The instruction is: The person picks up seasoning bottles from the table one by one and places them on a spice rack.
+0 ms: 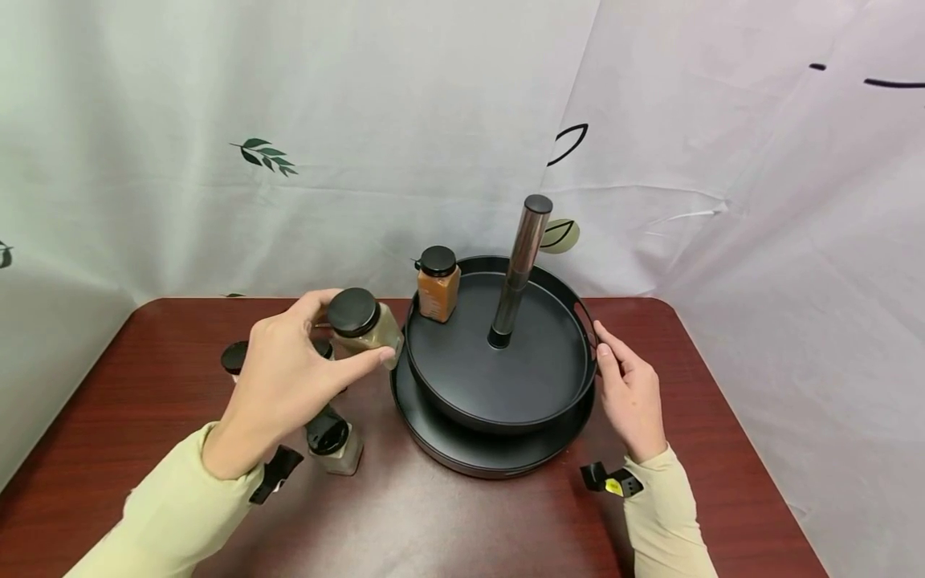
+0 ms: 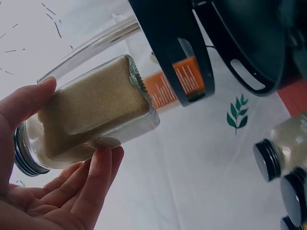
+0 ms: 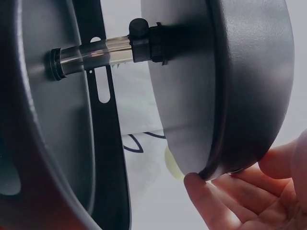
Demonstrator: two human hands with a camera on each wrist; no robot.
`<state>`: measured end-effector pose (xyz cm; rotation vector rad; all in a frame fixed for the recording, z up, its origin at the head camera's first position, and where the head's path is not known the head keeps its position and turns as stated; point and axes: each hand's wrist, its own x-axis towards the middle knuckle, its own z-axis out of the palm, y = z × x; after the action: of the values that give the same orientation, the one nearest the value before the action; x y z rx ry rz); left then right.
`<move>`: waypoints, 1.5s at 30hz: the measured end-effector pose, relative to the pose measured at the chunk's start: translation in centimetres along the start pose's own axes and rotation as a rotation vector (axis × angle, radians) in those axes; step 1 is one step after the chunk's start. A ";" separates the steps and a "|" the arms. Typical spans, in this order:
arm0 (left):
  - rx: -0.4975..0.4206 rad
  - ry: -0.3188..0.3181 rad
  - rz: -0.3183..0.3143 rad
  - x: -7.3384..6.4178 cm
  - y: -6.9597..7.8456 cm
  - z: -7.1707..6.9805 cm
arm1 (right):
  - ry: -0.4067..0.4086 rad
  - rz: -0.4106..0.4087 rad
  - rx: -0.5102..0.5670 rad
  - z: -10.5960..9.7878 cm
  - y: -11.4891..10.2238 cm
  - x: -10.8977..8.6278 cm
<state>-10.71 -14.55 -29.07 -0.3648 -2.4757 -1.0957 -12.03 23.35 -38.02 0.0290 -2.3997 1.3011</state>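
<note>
My left hand [image 1: 278, 385] holds a square glass spice jar [image 2: 96, 105] of tan-brown powder between thumb and fingers, its black lid [image 1: 353, 311] on. This jar hangs just left of a two-tier black tray stand. On the right, my right hand [image 1: 632, 397] grips the rim of the upper tray [image 1: 535, 377] beside its handle slot; in the right wrist view, thumb and fingertips hold that edge. A jar of orange spice [image 1: 438, 295] stands on the upper tray at the back left. From the tray's middle rises a silver post [image 1: 516, 277]. Underneath lies the lower tray [image 1: 491, 466].
Another spice jar [image 1: 336, 445] with a black lid stands on the reddish-brown table [image 1: 462, 530], near my left wrist. More lidded jars [image 1: 234, 358] are partly hidden behind my left hand. A white cloth [image 1: 405, 120] with leaf prints hangs behind the table.
</note>
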 end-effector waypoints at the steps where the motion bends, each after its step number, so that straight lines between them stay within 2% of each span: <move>1: -0.003 -0.004 -0.008 0.1 0.1 0.1 | -0.001 0.003 0.001 0.0 0.0 0.0; 15: -0.026 -0.074 -0.071 1.9 0.8 1.8 | 0.013 -0.001 -0.013 0.0 -0.1 0.0; 21: -0.042 -0.109 -0.068 2.4 0.9 2.5 | 0.016 0.002 -0.013 0.0 -0.1 -0.1; 28: -0.076 -0.115 -0.016 3.0 1.0 3.5 | 0.021 -0.013 -0.006 0.1 -0.2 -0.1; 35: -0.092 -0.156 -0.037 3.2 1.2 4.4 | 0.019 -0.009 -0.010 0.0 -0.2 -0.1; 45: -0.047 -0.193 -0.032 3.3 1.1 5.0 | 0.018 -0.003 -0.014 0.1 -0.3 -0.1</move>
<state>-14.49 -9.82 -29.88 -0.4670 -2.6342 -1.1840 -11.90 23.10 -37.91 0.0165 -2.3922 1.2781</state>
